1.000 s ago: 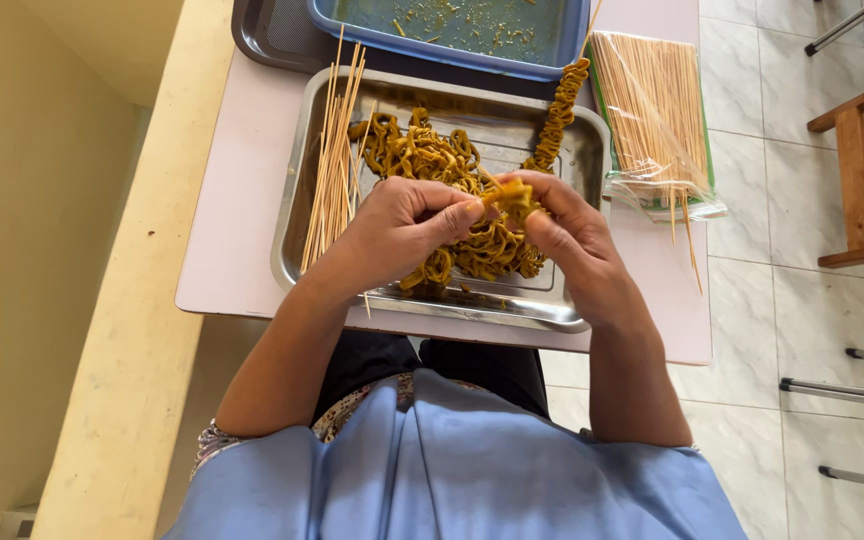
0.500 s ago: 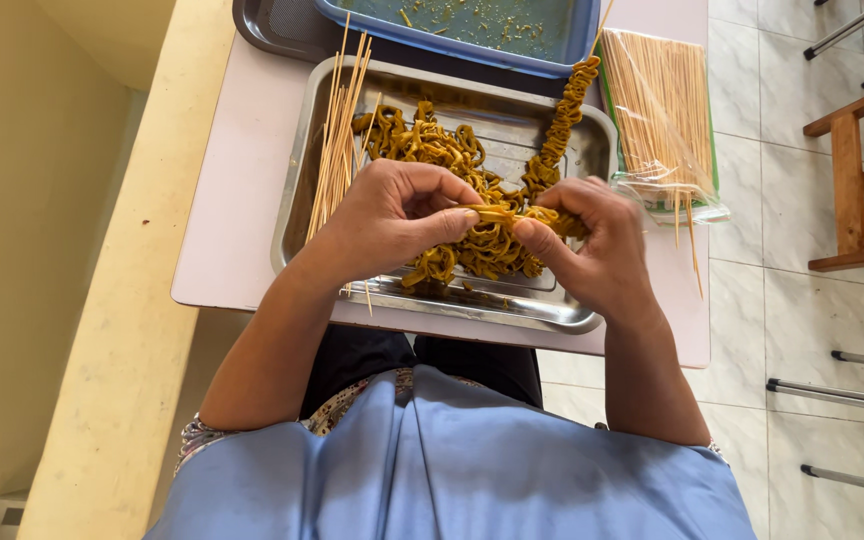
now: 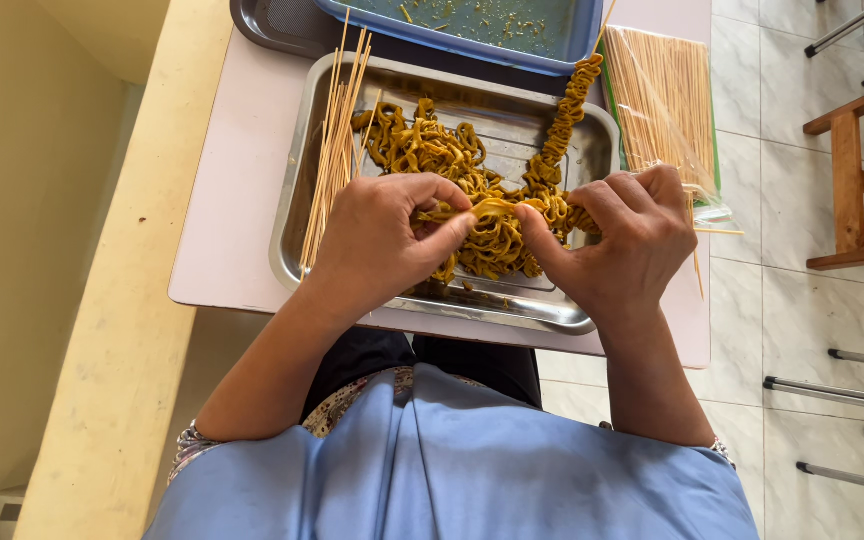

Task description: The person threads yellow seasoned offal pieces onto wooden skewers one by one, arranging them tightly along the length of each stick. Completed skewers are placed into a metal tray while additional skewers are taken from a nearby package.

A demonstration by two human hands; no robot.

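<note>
- Head view: the left hand (image 3: pixel 382 240) and the right hand (image 3: pixel 627 240) both pinch one yellow marinated meat strip (image 3: pixel 492 208) between thumb and fingers, above the steel tray (image 3: pixel 297 215).
- The strip is over the pile of meat strips (image 3: pixel 432 150) in the tray.
- A filled skewer (image 3: pixel 564 115) leans on the far right edge of the tray.
- Bare bamboo skewers (image 3: pixel 332 150) lie along the left side.
- A bag of skewers (image 3: pixel 664 100) lies on the table (image 3: pixel 232 200), right of the tray.

A clear, green-edged skewer packet (image 3: pixel 664 105) lies right of the steel tray (image 3: pixel 297 210).
</note>
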